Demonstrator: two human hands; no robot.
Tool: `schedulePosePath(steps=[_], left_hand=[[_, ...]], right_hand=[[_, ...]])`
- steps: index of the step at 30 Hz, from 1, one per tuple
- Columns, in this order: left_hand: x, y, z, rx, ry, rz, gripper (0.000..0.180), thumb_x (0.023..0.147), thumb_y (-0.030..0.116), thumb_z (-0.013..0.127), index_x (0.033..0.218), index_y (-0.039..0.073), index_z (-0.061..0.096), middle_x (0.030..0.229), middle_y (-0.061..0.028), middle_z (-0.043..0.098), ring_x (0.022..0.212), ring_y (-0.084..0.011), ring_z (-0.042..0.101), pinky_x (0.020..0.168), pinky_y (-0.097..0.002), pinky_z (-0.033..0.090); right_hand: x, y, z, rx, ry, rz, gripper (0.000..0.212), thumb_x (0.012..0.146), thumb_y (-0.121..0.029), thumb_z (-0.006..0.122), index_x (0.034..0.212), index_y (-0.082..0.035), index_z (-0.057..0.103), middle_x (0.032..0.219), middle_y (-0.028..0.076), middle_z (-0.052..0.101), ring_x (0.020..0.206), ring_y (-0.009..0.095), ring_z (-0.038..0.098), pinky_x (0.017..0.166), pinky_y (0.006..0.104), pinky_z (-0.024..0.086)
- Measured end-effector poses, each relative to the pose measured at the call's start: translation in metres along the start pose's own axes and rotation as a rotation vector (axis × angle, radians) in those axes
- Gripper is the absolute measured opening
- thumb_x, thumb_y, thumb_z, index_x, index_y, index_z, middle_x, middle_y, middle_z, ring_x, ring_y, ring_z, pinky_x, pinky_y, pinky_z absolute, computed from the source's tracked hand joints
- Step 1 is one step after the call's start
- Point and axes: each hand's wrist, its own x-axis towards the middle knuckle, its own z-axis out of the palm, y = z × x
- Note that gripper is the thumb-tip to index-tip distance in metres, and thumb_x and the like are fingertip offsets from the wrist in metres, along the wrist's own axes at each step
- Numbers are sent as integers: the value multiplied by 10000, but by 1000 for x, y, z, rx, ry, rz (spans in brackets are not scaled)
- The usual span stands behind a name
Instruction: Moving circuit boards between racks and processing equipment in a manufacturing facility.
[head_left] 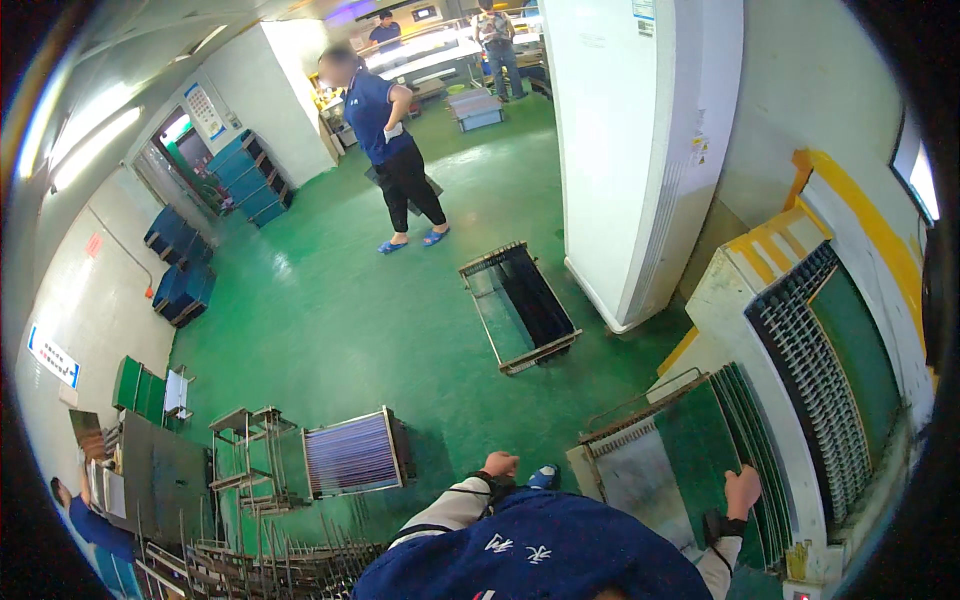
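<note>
My right hand (742,490) is at the edge of a green panel (705,440), its fingers curled round that edge. The panel belongs to a row of thin upright green panels (752,430) in a metal rack (640,425) at my right front. Behind the held panel a pale grey sheet-like face (640,480) shows inside the rack. My left hand (502,463) hangs in front of me above the floor, fingers curled in, with nothing visible in it. It is apart from the rack.
A white machine with a toothed conveyor rack (825,370) stands at the right, beside a tall white cabinet (640,150). Ahead lies a rack of dark panels (520,305); another rack (355,455) and metal frames (250,460) are at left. A person (385,140) stands farther off.
</note>
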Motion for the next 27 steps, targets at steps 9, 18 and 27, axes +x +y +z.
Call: schedulePosePath(steps=[9, 18, 27], left_hand=[[-1, 0, -2, 125, 45, 30, 141, 753, 141, 591, 694, 24, 541, 604, -54, 547, 493, -157, 529, 414, -308, 405], [3, -5, -3, 281, 105, 96, 219, 699, 243, 626, 680, 25, 611, 620, -70, 608, 528, -174, 586, 483, -305, 459], [-16, 10, 7, 194, 80, 26, 211, 730, 228, 612, 669, 27, 585, 616, -61, 583, 517, -152, 556, 459, -288, 432]], right_hand=[[-4, -1, -3, -2, -28, -30, 395, 703, -242, 709, 1009, -12, 610, 981, 178, 625, 927, 330, 602, 772, 422, 481], [-4, 5, 2, 5, 11, -36, 409, 698, -245, 726, 1018, -20, 609, 956, 174, 628, 917, 336, 601, 768, 426, 480], [-2, -2, -7, -3, -14, -33, 418, 676, -248, 737, 993, 0, 625, 968, 188, 627, 915, 349, 600, 773, 428, 477]])
